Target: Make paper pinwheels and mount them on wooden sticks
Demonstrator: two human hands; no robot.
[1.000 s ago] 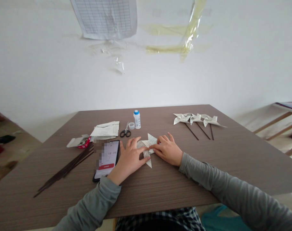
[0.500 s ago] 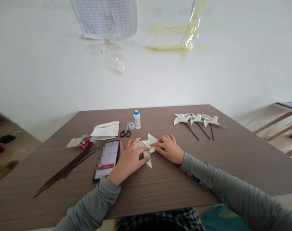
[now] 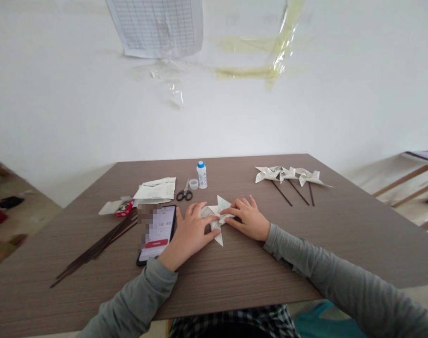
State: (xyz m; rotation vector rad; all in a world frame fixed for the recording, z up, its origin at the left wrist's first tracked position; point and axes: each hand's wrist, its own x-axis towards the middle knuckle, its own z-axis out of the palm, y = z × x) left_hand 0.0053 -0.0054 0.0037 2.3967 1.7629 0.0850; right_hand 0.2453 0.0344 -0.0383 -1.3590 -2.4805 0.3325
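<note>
**Q:** Quick q: what've you got there?

**Me:** A folded paper piece (image 3: 223, 203) on the table (image 3: 270, 277), right in front of me, abt midway btwn the L & R edges, well in from the near edge.

**Q:** Grip?

**Me:** My left hand (image 3: 190, 230) is spread, unclenched, index & thumb resting on the paper. My right hand (image 3: 249, 219) has bent fingers, tips on the paper's R side nr the middle. Whether those pinch or only press, I can't make out.

**Q:** Risks?

**Me:** Prob. the folds springing up: if I lift off too soon, springy creases could push back & undo the shape. Uneven pressure could skew the centre; a dragging fingertip could tear thin paper. Also, the phone (image 3: 159, 234) sits right by my L wrist, so a careless swing could nudge it.

**Q:** Materials, shapes?

**Me:** The piece: matte, printed, star-like w/ sharp points. Twd the far R corner, three pinwheels (image 3: 287, 174) w/ puffier curled vanes, thin dark sticks below. Nr the far edge: white bottle (image 3: 202, 178) w/ blue top, squat clear cap (image 3: 193, 184), black-handled scissors (image 3: 184, 194). Twd the L edge: flat paper stack (image 3: 154, 190), small red box (image 3: 125, 209), straight dark rods (image 3: 94, 244). Tabletop's wood-grained, looks smooth, so paper might slide.
</note>
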